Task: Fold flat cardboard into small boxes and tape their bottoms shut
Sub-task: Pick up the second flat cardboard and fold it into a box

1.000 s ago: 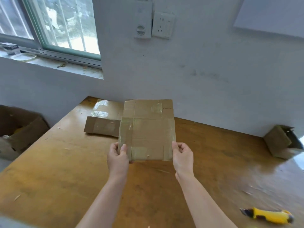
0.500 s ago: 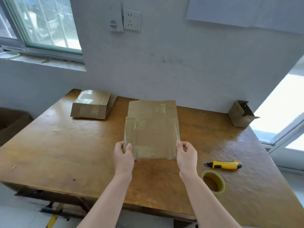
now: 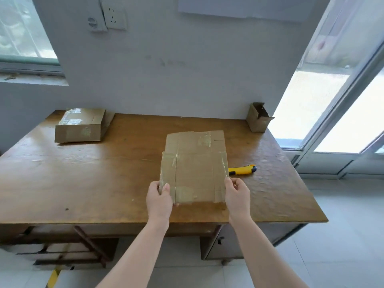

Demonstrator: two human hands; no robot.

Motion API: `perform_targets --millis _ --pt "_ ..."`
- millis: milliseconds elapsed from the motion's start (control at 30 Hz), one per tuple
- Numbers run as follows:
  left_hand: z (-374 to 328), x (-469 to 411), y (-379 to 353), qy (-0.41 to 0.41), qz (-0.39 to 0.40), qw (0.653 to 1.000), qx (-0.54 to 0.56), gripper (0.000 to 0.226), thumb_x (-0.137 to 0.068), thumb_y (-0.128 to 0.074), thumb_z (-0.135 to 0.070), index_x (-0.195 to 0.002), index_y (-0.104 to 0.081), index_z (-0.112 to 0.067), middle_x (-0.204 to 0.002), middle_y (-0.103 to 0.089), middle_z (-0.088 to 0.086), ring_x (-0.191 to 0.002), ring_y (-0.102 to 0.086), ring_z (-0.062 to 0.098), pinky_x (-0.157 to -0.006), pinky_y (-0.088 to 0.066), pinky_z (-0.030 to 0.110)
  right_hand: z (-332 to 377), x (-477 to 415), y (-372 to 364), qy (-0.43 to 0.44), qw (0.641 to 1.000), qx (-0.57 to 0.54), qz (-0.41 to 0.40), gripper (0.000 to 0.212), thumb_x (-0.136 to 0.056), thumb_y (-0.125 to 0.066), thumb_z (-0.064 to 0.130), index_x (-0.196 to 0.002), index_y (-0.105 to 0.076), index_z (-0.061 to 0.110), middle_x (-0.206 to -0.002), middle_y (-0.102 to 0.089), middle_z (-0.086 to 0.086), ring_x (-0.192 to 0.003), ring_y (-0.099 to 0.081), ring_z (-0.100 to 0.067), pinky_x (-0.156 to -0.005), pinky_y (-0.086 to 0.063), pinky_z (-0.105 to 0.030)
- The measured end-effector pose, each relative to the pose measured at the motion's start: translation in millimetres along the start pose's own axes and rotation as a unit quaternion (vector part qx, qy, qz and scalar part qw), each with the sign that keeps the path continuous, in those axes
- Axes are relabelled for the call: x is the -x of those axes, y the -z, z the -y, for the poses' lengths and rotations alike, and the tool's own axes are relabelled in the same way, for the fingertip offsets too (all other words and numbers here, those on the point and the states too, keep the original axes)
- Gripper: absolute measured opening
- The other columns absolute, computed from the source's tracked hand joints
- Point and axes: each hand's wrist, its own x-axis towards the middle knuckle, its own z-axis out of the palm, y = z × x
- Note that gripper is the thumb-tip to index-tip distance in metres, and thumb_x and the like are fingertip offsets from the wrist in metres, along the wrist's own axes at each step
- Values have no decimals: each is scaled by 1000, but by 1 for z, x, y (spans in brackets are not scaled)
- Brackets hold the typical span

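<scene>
Since half a second ago the flat cardboard (image 3: pixel 194 169) has drifted right over the table (image 3: pixel 83 183) and now hides the near end of the yellow knife (image 3: pixel 243 169). A stack of flattened boxes (image 3: pixel 81 125) lies far left. The left hand (image 3: pixel 159 197) pinches the sheet's lower left corner, thumb on top. The right hand (image 3: pixel 236 194) pinches its lower right edge. To open it squarely, both hands should probably press the side creases inward evenly, watching that the old tape doesn't tear. A small box (image 3: pixel 258 120) stands far right.

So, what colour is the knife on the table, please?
The knife is yellow, dark-tipped; head view.
</scene>
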Motion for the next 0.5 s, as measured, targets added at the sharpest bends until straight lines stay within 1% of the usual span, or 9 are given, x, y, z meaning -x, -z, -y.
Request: perform_targets --millis 67,133,233,367,433,500 --pt "2 10 -19 -2 10 1000 -17 7 -100 -47 -21 -100 -53 -23 -100 -62 0 -89 -64 21 -64 -59 35 -2 -6 21 -11 1000 -14 -1 19 -99 -49 22 -88 -63 13 -69 -55 6 -61 -46 -9 -53 -37 -21" --pt "4 19 -41 -5 19 1000 -23 9 -101 -47 -20 -96 -53 -25 -97 -62 -1 -86 -63 19 -58 -56 30 -2 -16 44 -19 999 -26 2 23 -98 -50 23 -79 -59 11 -65 -50 5 -61 -42 -11 -55 -35 -25" --pt "7 33 -79 7 40 999 -32 9 -101 -46 -20 -95 -52 -23 -96 -61 -2 -83 -61 15 -51 -50 22 -4 -35 80 -16 1000 -22 17 34 -97 -51 28 -67 -47 13 -55 -40 10 -54 -34 -9 -55 -29 -28" --pt "15 51 -138 43 64 996 -34 12 -101 -45 -19 -95 -55 -19 -95 -63 3 -77 -61 19 -49 -48 24 -6 -70 133 29 998 36 36 32 -96 -51 28 -69 -45 12 -57 -37 6 -55 -33 -10 -54 -29 -27" --pt "21 59 -165 65 79 994 -46 12 -101 -47 -21 -101 -57 -15 -95 -64 6 -70 -60 20 -49 -49 26 -9 -89 157 55 996 63 29 34 -97 -51 25 -67 -46 11 -57 -37 4 -56 -34 -12 -56 -31 -29" --pt "28 65 -188 88 98 989 -71 17 -100 -48 -26 -107 -58 -14 -97 -64 5 -69 -59 21 -54 -54 30 -10 -106 177 79 992 96 19 37 -97 -52 24 -62 -44 14 -54 -40 5 -56 -36 -13 -56 -31 -29"
